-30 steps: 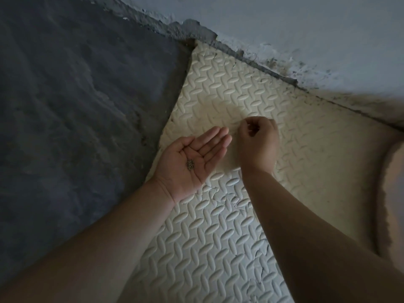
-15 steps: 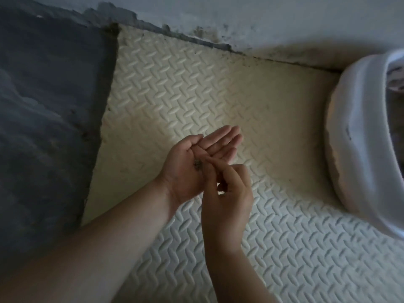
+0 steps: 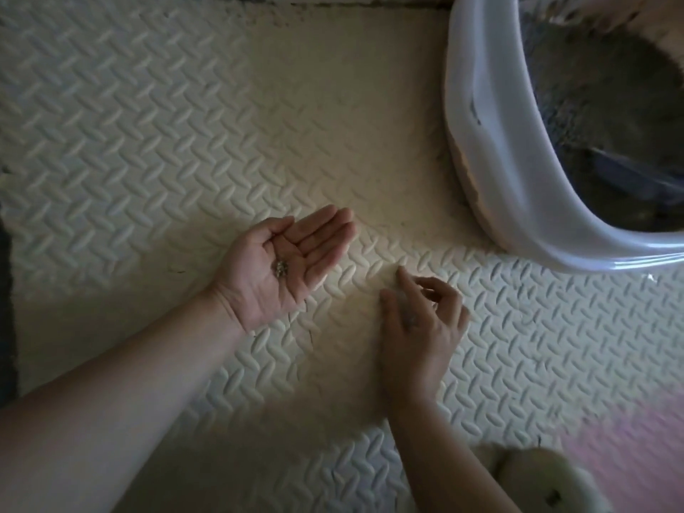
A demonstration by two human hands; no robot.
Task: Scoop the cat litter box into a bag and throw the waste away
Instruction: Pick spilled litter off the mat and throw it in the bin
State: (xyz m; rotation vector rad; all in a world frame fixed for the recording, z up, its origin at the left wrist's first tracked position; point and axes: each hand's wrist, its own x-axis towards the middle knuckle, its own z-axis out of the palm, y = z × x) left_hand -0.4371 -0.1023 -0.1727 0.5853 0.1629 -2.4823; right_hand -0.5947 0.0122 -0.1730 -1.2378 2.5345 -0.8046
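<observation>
One head-worn camera looks steeply down at the foam mat (image 3: 185, 124). It sits close, cropping the litter box (image 3: 492, 149).

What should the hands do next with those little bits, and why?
Probably the right hand should pinch up any stray bit from the mat and drop it with the grains resting in the open, palm-up left hand. Its fingers point down at the mat, holding nothing, and the litter box sits close by for emptying later.

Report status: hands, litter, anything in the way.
Left hand open, palm up, litter grains in palm. Right hand open above mat, holds nothing. Nothing between hands and litter box.
</observation>
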